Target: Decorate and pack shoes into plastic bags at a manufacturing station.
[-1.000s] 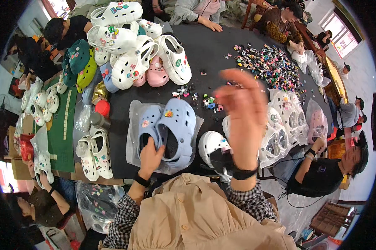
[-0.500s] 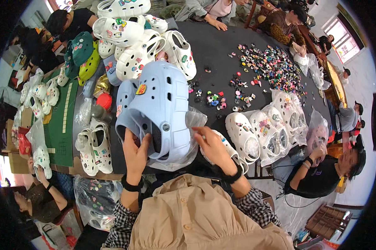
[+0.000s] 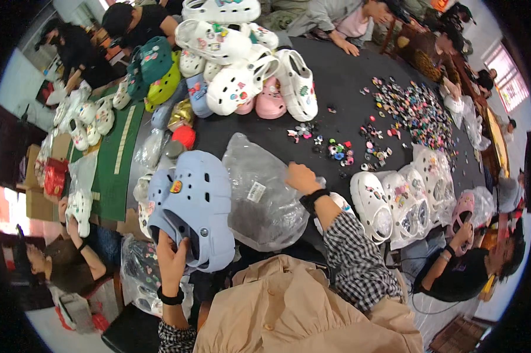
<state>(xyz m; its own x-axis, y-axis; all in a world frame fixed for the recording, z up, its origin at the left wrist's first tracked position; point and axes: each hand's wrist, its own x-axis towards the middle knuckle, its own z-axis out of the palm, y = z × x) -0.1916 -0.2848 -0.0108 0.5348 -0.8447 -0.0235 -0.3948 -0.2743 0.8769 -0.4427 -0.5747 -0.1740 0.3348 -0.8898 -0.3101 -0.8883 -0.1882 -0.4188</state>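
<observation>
A pair of light blue foam clogs (image 3: 203,185) hangs at the table's near edge, left of the middle. My left hand (image 3: 172,259) grips them at the heel openings, thumb inside the nearer one. An orange-yellow charm (image 3: 175,186) sits on the farther-left clog's side of the pair. To the right of the clogs lies a clear plastic bag (image 3: 262,209) with a white label. My right hand (image 3: 302,178) is closed at that bag's upper right edge, with its fingertips partly hidden.
White clogs (image 3: 371,206), some bagged, line the table's right front. Small shoe charms (image 3: 415,112) are heaped on the black tabletop (image 3: 342,65). A tall pile of clogs (image 3: 236,88) stands at the back left, near a green mat (image 3: 117,159). Co-workers sit around the table.
My left hand has brought the clogs left and nearer to me. The plastic bag behind them now shows in full. My right hand has closed at its edge; the whole view has shifted.
</observation>
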